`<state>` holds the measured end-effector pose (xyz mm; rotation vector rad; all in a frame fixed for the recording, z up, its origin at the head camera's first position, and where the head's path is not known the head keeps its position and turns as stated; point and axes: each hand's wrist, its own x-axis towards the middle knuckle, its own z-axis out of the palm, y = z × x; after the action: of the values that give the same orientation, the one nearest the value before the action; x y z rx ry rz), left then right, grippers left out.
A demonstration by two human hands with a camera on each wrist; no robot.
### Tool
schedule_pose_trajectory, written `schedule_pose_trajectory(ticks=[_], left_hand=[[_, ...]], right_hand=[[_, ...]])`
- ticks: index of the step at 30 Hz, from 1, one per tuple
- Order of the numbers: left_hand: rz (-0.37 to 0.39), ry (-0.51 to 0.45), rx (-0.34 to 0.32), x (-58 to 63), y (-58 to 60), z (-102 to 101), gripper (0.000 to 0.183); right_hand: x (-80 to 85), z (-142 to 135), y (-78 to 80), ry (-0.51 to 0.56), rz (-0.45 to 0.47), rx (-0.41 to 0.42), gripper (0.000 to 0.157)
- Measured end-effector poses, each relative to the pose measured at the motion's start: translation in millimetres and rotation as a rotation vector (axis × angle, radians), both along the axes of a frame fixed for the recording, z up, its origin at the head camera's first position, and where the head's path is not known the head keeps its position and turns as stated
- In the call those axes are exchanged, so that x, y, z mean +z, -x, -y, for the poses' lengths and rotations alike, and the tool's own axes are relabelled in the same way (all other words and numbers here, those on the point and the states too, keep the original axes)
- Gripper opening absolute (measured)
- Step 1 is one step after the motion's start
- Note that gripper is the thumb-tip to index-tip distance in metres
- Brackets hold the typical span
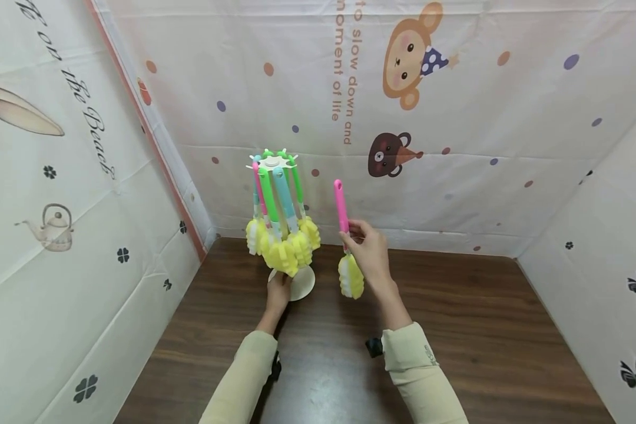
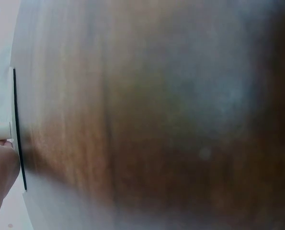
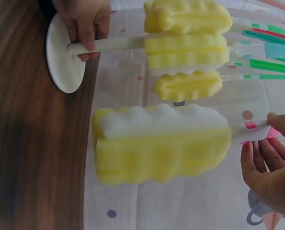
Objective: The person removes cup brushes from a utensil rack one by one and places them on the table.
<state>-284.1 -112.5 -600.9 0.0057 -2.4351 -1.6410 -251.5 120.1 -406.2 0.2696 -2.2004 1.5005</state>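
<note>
My right hand [image 1: 370, 252] pinches the lower part of the pink handle of a sponge brush [image 1: 340, 203]. The brush stands nearly upright in the air, its yellow and white sponge head [image 3: 161, 143] pointing down. To its left is a white rack [image 1: 272, 163] hung round with several more sponge brushes [image 1: 283, 185], their handles green, blue and pink. Below those sponges my left hand [image 1: 278, 290] grips the rack's white pole [image 3: 108, 45], just above the round white base [image 1: 303, 284]. In the left wrist view only part of this hand [image 2: 1, 167] shows, beside the base's edge.
Under everything lies a dark wood-grain table [image 1: 466, 330]. Printed cloth walls close it in at the back [image 1: 297, 76], the left [image 1: 26, 194] and the right [image 1: 604, 235]. The rack stands close to the back wall, left of the middle.
</note>
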Motion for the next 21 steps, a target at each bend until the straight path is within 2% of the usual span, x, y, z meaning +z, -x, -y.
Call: schedule_pose_trajectory(ticks=[21], left_hand=[[-0.006,-0.002,-0.010,0.0,2.4,0.4,0.036]], right_hand=[[-36.4,-23.1,-12.3,-0.027,0.132,-0.117,0.032]])
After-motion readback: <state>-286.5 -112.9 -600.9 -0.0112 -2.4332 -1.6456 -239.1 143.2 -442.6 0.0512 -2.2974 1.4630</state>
